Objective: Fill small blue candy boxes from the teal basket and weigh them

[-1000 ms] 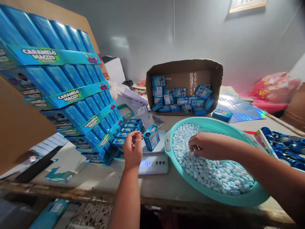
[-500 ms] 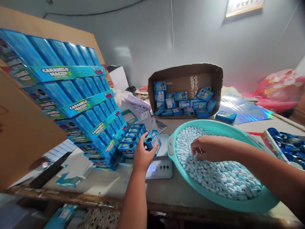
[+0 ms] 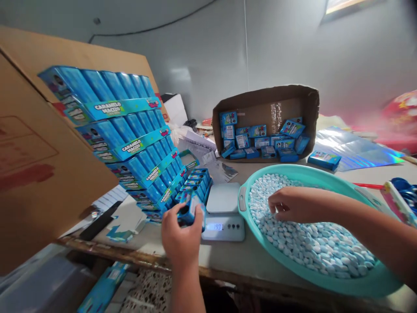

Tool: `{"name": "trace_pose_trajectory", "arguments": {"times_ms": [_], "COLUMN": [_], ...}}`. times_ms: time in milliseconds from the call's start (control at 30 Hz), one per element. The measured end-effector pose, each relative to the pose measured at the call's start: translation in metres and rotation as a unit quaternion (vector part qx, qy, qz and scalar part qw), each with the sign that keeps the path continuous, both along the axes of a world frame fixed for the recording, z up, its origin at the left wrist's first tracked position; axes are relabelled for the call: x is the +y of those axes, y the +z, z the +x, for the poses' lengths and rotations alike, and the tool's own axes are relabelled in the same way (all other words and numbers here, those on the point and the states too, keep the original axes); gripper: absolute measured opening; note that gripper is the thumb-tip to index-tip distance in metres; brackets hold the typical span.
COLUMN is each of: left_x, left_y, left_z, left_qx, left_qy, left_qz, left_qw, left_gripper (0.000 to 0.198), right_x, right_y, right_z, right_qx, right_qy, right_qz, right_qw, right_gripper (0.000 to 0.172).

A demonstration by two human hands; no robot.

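Observation:
My left hand (image 3: 183, 230) grips a small blue candy box (image 3: 193, 208) between thumb and fingers, just left of the digital scale (image 3: 224, 198). Behind that box, several like it stand in a row in an open display tray (image 3: 199, 179). The scale's plate is bare, and its display is lit. In the turquoise basin (image 3: 260, 252), my right hand (image 3: 288, 205) has its fingertips curled together at the surface of the pale blue and white candies (image 3: 302, 243). Whatever is between those fingertips is hidden.
Filled display trays (image 3: 130, 148) are stacked high at the left, against a large cardboard box (image 3: 39, 174). An open carton (image 3: 265, 102) at the back holds several blue boxes. One blue box (image 3: 324, 160) lies on shiny sheeting (image 3: 361, 145). Dark blue pieces (image 3: 404, 193) sit far right.
My left hand has brought the candy box from over the scale's plate down and left toward the row of boxes. My right hand stays at the candies. The view has swung left.

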State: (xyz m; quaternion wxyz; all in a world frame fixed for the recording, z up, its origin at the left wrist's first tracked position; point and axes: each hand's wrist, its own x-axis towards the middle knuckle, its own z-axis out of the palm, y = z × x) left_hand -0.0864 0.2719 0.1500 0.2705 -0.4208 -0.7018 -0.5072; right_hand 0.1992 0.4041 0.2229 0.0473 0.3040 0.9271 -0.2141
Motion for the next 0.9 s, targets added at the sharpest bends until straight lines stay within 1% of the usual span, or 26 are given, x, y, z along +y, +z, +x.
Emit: {"name": "trace_pose_trajectory", "arguments": {"times_ms": [67, 133, 200, 300, 367, 433, 533, 600, 633, 700, 767, 833, 900], "left_x": [-0.014, -0.017, -0.009, 0.014, 0.030, 0.040, 0.040, 0.033, 0.030, 0.024, 0.022, 0.023, 0.026], "left_y": [0.003, 0.003, -0.002, -0.008, -0.012, -0.015, -0.023, -0.031, -0.035, -0.040, -0.042, -0.041, -0.039], "left_z": [-0.009, -0.019, -0.027, -0.034, -0.036, -0.037, -0.037, -0.038, -0.038, -0.040, -0.040, -0.039, -0.038], "left_qx": [-0.011, -0.039, -0.065, -0.104, -0.130, -0.136, -0.082, -0.039, -0.024, -0.004, 0.018, 0.039, 0.041], "left_qy": [0.075, 0.123, 0.150, 0.176, 0.172, 0.147, 0.069, 0.023, 0.010, 0.004, 0.024, 0.042, 0.035], "left_qz": [0.006, 0.017, 0.044, 0.112, 0.140, 0.127, 0.038, -0.014, -0.029, -0.043, -0.046, -0.043, -0.034], "left_qw": [0.997, 0.992, 0.985, 0.973, 0.966, 0.971, 0.993, 0.999, 0.999, 0.999, 0.999, 0.997, 0.998], "left_gripper": [0.027, 0.025, 0.027, 0.036, 0.042, 0.043, 0.038, 0.035, 0.034, 0.033, 0.033, 0.032, 0.029], "right_x": [0.001, 0.002, 0.002, 0.002, 0.000, -0.001, -0.003, -0.003, -0.003, -0.003, -0.003, -0.003, -0.003], "right_y": [-0.002, -0.005, -0.008, -0.008, -0.006, -0.004, -0.001, 0.000, 0.000, 0.000, -0.001, -0.002, -0.002], "right_z": [-0.001, -0.001, -0.001, -0.002, -0.003, -0.004, -0.005, -0.005, -0.005, -0.004, -0.003, -0.003, -0.003], "right_qx": [-0.004, 0.001, 0.006, 0.005, 0.005, 0.004, -0.005, -0.003, 0.002, 0.009, 0.008, 0.004, 0.002], "right_qy": [0.004, 0.009, 0.012, 0.007, 0.002, -0.003, -0.015, -0.017, -0.015, -0.010, -0.005, -0.002, -0.001], "right_qz": [0.001, 0.008, 0.012, 0.011, 0.011, 0.009, 0.004, 0.001, 0.002, 0.004, 0.005, 0.005, 0.003], "right_qw": [1.000, 1.000, 1.000, 1.000, 1.000, 1.000, 1.000, 1.000, 1.000, 1.000, 1.000, 1.000, 1.000], "right_gripper": [0.013, 0.011, 0.009, 0.006, 0.005, 0.005, 0.006, 0.006, 0.006, 0.006, 0.007, 0.008, 0.008]}}
